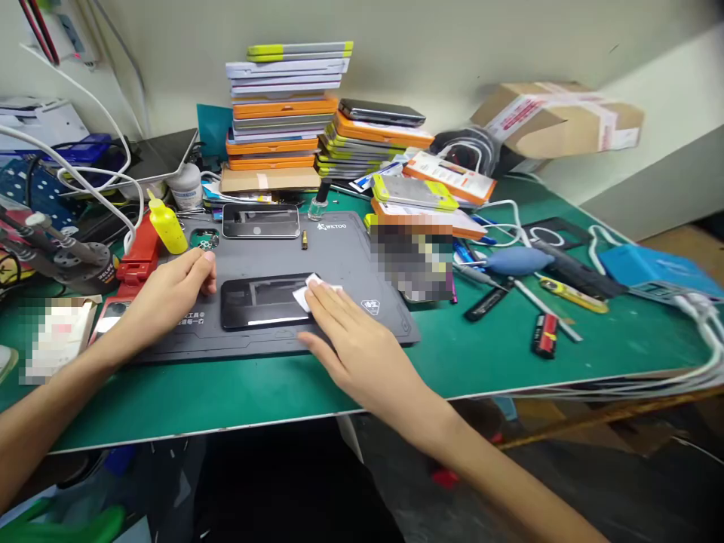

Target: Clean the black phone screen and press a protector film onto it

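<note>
A black smartphone (263, 302) lies screen up on a grey work mat (345, 256), with reflections on its glass. My right hand (356, 332) presses a small white wipe (304, 296) onto the right end of that screen, its fingers held together over it and the thumb apart. Left of the phone, my left hand (181, 283) is curled into a loose fist; nothing shows in it. Behind it on the mat are a small metal part (207, 240) and a second phone (260, 221) with a light frame. A small brass-coloured piece (305, 240) stands nearby.
A yellow bottle (167, 226) and a screwdriver stand (68, 260) are at left. Stacked flat boxes (283, 113) rise behind the mat. On the right lie a blue air blower (519, 260), a yellow cutter (574, 295), a battery (545, 335) and white cables (701, 317).
</note>
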A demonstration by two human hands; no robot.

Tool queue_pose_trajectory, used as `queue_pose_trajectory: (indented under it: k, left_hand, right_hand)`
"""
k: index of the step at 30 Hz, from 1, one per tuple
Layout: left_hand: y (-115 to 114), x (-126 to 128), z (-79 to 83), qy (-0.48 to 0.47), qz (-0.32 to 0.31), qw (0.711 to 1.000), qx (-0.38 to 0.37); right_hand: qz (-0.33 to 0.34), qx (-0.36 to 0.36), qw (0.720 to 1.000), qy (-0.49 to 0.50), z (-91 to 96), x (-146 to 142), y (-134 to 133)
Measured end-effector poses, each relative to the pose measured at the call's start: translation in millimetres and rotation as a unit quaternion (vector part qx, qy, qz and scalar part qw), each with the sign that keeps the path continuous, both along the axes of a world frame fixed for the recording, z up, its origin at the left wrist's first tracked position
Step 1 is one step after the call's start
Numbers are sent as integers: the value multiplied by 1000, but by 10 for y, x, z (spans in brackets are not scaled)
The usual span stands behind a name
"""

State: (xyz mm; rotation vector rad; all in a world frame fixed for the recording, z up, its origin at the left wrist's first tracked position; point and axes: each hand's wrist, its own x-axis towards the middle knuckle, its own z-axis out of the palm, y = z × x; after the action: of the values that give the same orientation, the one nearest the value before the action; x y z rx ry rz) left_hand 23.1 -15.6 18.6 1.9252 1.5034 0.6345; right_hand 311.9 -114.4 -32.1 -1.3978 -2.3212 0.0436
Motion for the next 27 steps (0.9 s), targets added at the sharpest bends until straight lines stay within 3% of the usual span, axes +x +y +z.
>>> queue_pose_trajectory:
  k: [4,10,17,24,27]
  left_hand:
    - [-9,13,0,3,0,1000,2]
    - [-25,20,-42,-5,-2,1000,0]
    - [-7,5,-61,2,1,1000,10]
    - [-1,10,-82,17,-4,1000,16]
    - [7,5,-92,20,-1,999,26]
  right_hand:
    - [-10,-37,999,18,-2,-3,195]
    - [21,22,1000,-3,-61,120,-291]
    - [16,-65,998,9,6,88,226]
    - [48,78,996,14,-6,205,-202]
    - [75,96,992,44,15,278,-218]
